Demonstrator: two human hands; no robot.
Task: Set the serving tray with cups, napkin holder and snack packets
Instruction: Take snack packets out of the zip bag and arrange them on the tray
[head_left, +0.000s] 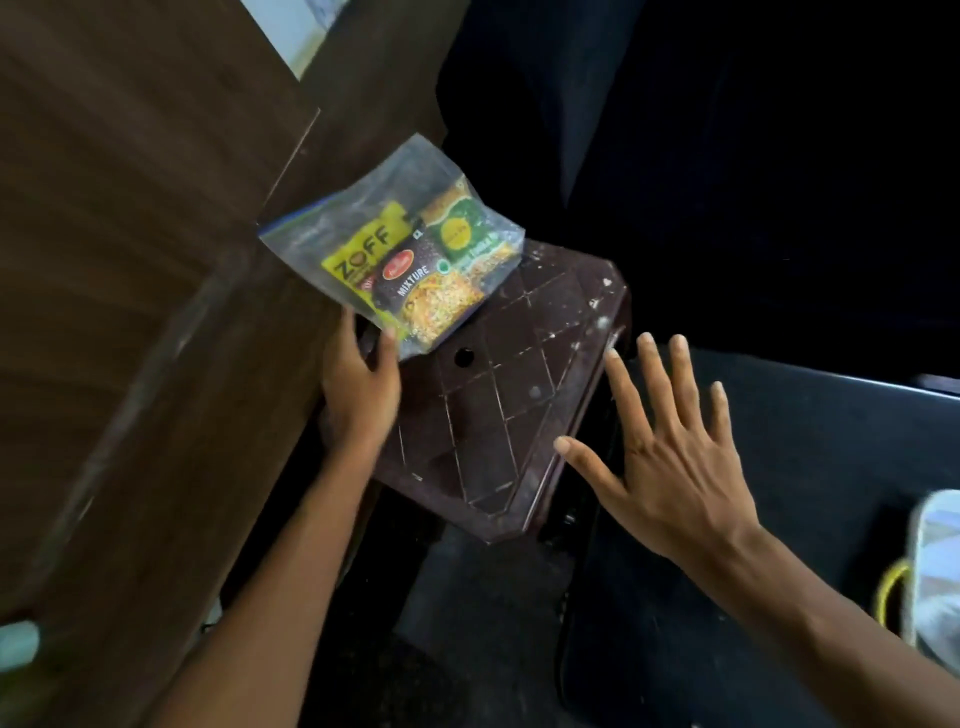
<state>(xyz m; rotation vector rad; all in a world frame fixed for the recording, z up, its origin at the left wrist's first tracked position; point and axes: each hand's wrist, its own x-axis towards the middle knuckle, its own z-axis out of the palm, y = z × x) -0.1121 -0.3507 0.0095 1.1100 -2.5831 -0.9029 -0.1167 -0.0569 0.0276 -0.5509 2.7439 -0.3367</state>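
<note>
Three snack packets (410, 262), a yellow one, a dark one marked as a mixture and a green one, sit together inside a clear zip bag (387, 208), and that bag is pinched at its lower corner between the thumb and fingers of the left hand (358, 384). The bag is tilted up over the near-left part of a dark brown plastic stool (519, 395); whether its far end touches the stool top cannot be told. The right hand (670, 467) hovers spread wide with nothing in it, just off the stool's right edge. A brown wooden panel (130, 260) fills the left of the view, and the rest is dark floor. No tray, cups or napkin holder show anywhere in view, so the task looks to be at an early stage: the packets are only being fetched and remain bagged. What seems left is nearly everything, namely carrying the bag to the tray, taking the packets out, and adding the cups and napkin holder.
</note>
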